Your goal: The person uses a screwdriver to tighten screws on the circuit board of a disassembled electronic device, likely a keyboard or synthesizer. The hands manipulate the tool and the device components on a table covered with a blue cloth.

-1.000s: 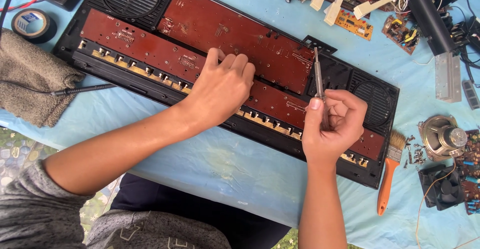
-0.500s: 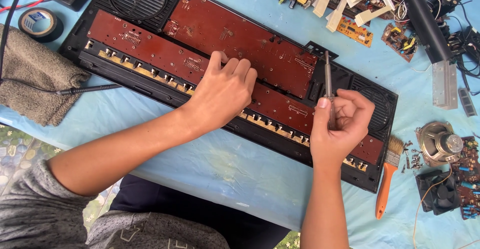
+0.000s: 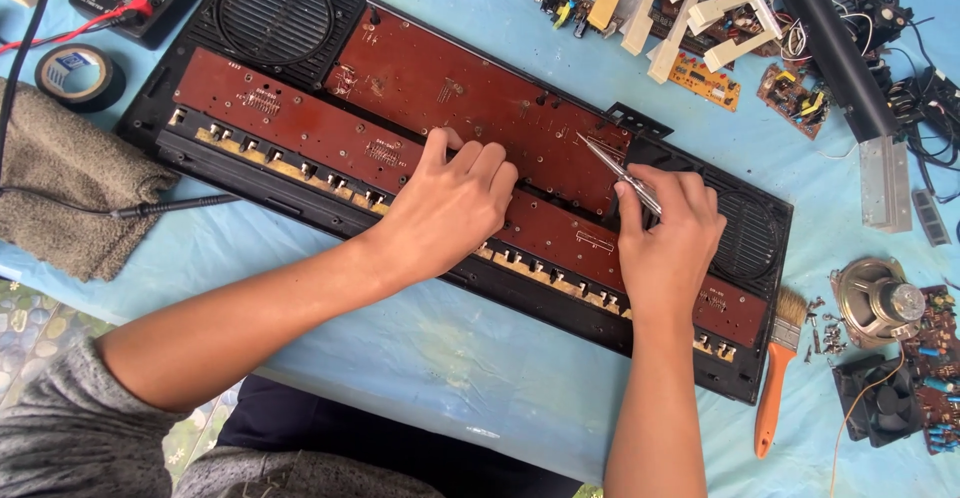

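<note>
The right hand [image 3: 668, 238] is closed around a thin metal tool [image 3: 618, 170], most likely tweezers, gripped between thumb and fingertips and laid low, its tip angled up and left onto the far brown circuit board [image 3: 470, 93]. That low slant puts the point on one spot of the board while the heel of the hand rests on the near board for steadiness. The left hand [image 3: 447, 208] holds nothing; it lies flat and spread, palm down, across both boards, seemingly pressing them so that they stay put inside the black keyboard case [image 3: 740, 378], which lies slantwise across the blue table cover [image 3: 450, 358]. To the right, just beside the case, lies a brush [image 3: 775, 373] with an orange handle; at the far left a roll of tape [image 3: 80, 76] sits near a grey towel [image 3: 60, 193].

Half a second ago the tool stood nearly upright above the board; now it is tipped over to the left and brought down. The left hand has hardly moved.
</note>
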